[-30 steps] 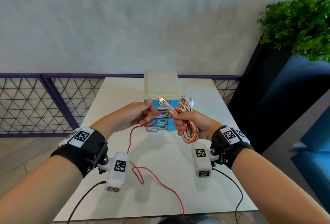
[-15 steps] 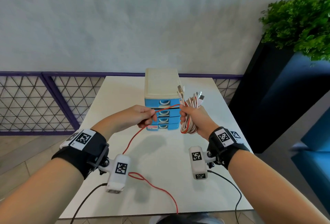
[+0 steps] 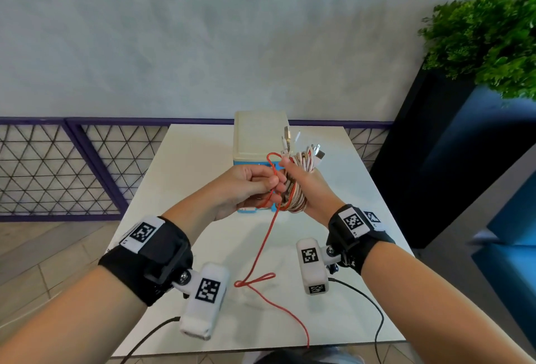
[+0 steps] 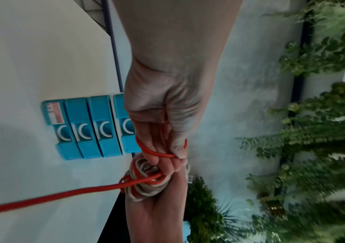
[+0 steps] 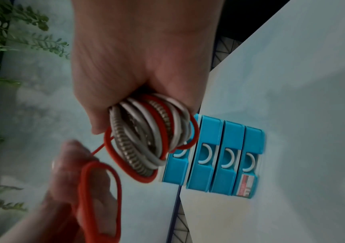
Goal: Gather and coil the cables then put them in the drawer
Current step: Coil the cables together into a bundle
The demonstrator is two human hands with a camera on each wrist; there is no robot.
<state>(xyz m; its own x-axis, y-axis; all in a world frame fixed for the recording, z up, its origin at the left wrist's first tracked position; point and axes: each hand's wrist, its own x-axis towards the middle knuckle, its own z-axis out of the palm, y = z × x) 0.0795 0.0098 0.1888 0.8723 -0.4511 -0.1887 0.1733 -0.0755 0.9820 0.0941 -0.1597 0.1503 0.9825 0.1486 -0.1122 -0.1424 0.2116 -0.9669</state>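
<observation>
- Since a second ago, both hands have lifted and closed together: the left hand (image 3: 246, 186) now sits just beside the right hand (image 3: 311, 189), and a fresh loop of the red cable (image 3: 262, 247) stands above their meeting fingers.
- Left hand: fingers curled, pinching the red cable, with one turn lying around the fingers in the left wrist view (image 4: 157, 153).
- Right hand: clenched around the coiled bundle (image 3: 295, 198) of white, braided and red cables, its plugs fanning out above the fist and its loops hanging below it.
- From the left hand's pinch, the red cable's free length drops to the white table (image 3: 188, 160) beneath the wrists, kinks into a small loop there, and runs off the near edge; its end is out of sight.
- Beyond both hands stands the blue drawer unit (image 5: 221, 157), all four drawers seemingly shut, though the top one is partly hidden by the bundle.
- Step in hand, by the look of it: winding the last loose cable onto the coil, with gathering largely done and stowing not yet begun.
- Next move likely calls for the left hand to lay its loop against the bundle so the right thumb can trap it, then slide down the cable for more slack.
- A tangle at the kink on the table is the risk; afterwards one hand must be freed to pull a drawer open.
</observation>
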